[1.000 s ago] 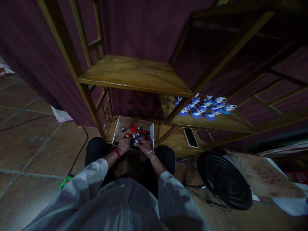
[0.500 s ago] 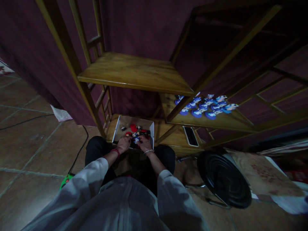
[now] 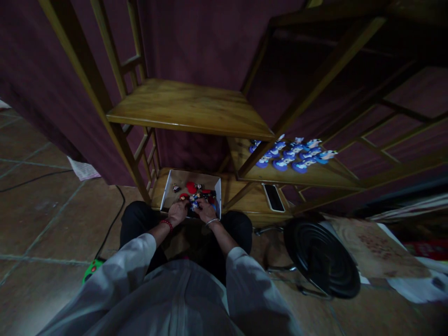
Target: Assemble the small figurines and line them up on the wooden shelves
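Observation:
A shallow white-walled box [image 3: 167, 189] stands on the low wooden shelf, between my knees and the back. Several small figurines lie in it, among them a red one [image 3: 191, 187] and a dark one [image 3: 175, 188] off to the left. My left hand [image 3: 178, 212], with a red bead bracelet, reaches over the front wall, its fingers closed at a small blue-and-white figurine [image 3: 194, 205]. From the other side my right hand [image 3: 206, 211] has its fingers closed on the same figurine. Fingertips are small and dim here.
Several blue-and-purple figurines [image 3: 284, 162] stand on the raised shelf at right. Below them lies a phone [image 3: 274, 198] with a white edge. A wooden shelf board [image 3: 189, 105] juts out above the box. A black round stool [image 3: 322, 259] stands right; a green device [image 3: 93, 269] lies left.
The whole view has shifted slightly, so the shelves and box sit a little further left. Both hands stay in the box at the blue-and-white figurine, with only small finger movement.

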